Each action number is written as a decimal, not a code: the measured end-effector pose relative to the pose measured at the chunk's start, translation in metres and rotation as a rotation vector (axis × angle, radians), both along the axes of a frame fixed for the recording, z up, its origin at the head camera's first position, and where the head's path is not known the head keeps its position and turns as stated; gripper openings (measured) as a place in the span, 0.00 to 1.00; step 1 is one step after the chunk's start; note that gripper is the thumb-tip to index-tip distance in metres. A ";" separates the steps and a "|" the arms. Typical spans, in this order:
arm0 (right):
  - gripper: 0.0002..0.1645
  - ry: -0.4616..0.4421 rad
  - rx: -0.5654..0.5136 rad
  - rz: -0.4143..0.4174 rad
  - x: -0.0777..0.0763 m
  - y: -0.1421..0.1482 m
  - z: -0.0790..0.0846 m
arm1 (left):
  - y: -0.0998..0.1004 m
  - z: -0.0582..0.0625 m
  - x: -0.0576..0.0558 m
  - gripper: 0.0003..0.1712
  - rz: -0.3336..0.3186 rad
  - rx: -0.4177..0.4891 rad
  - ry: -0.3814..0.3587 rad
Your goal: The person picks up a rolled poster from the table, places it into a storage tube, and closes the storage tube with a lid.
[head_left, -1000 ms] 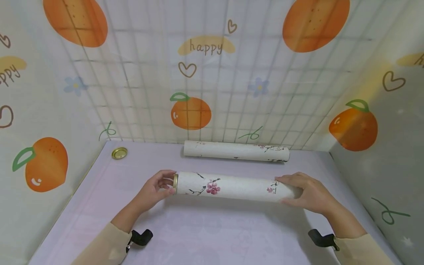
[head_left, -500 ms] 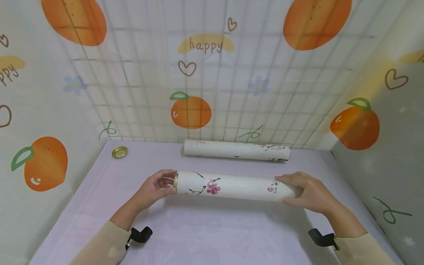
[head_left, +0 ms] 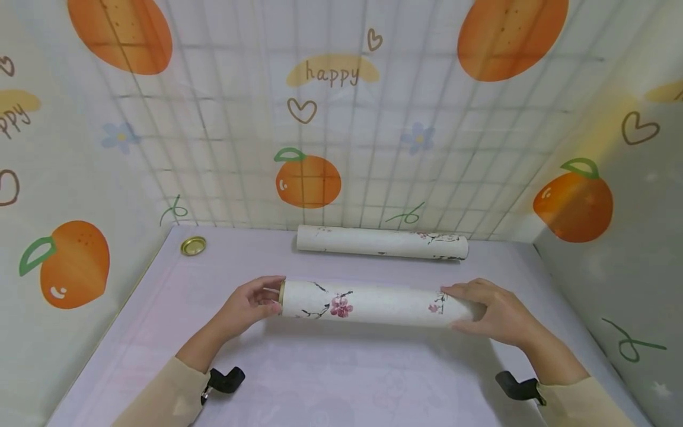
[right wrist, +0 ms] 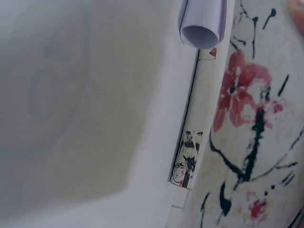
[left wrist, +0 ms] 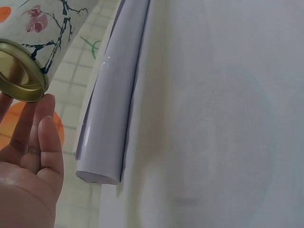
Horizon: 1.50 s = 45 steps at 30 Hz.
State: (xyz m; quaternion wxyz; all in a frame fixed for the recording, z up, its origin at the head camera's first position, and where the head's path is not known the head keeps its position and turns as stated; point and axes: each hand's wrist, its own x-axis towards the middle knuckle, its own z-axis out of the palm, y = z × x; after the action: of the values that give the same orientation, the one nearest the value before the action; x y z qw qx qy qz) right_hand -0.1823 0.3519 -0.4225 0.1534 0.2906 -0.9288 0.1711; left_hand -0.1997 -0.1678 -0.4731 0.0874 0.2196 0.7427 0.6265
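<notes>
Floral tube is being held nearly level over the desk, between its left and right edges; gold cap on its left end is being pinched at the rim by the left grip; the right end is being clasped by the right grip; cap work is apparently being done, fitting or loosening not being tellable; steady bracing of the tube and square handling of the cap are probably being called for next; a loose lid is lying near the far left corner, a second tube along the far edge.

Pale sheets printed with oranges surround a lilac tabletop, a grid showing behind.
</notes>
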 end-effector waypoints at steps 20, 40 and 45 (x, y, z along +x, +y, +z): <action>0.42 0.065 -0.002 0.040 -0.001 -0.006 -0.003 | -0.006 0.007 0.001 0.36 -0.021 -0.068 -0.018; 0.41 -0.023 0.042 0.034 -0.001 -0.013 0.005 | -0.012 0.008 -0.001 0.32 -0.018 -0.021 0.094; 0.41 -0.001 0.068 0.047 0.002 -0.013 0.008 | -0.016 0.010 -0.002 0.35 -0.038 -0.020 0.048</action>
State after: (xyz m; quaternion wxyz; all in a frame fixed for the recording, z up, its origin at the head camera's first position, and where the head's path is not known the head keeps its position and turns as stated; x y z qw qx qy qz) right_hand -0.1806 0.3388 -0.4149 0.1389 0.3175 -0.9271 0.1429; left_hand -0.2014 -0.1833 -0.4633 0.0834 0.2477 0.7466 0.6118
